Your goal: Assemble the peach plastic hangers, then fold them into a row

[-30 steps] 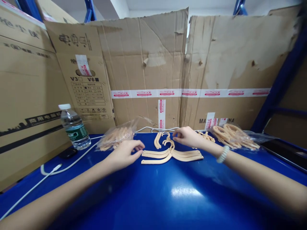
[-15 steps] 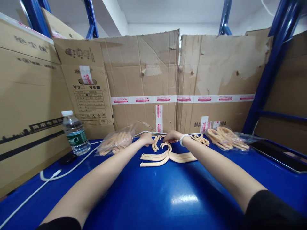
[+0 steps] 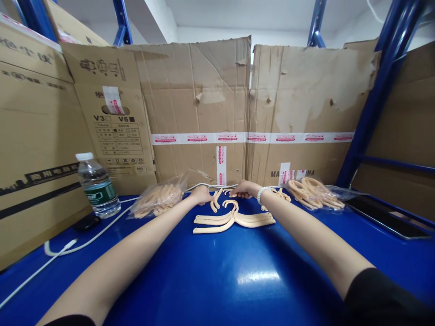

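Observation:
Both arms reach far forward over the blue table (image 3: 238,276). My left hand (image 3: 201,194) rests with fingers curled at the small beige curved hook pieces (image 3: 216,199) near the cardboard wall. My right hand (image 3: 243,189), a white bead bracelet on its wrist, has its fingers closed on the same cluster of hook pieces. Just in front of the hands lies a small stack of beige plastic hangers (image 3: 234,219), untouched. What exactly each hand pinches is too small to make out.
A clear bag of beige pieces (image 3: 156,199) lies at the left and another open bag (image 3: 316,192) at the right. A water bottle (image 3: 96,184), a black object and a white cable (image 3: 81,240) sit far left. Cardboard walls (image 3: 204,108) surround the table; a dark tablet (image 3: 390,215) lies right.
Both hands have stretched forward from beside the hanger stack to the hook pieces by the back wall. Since half a second ago they have hardly moved; the view shifted slightly.

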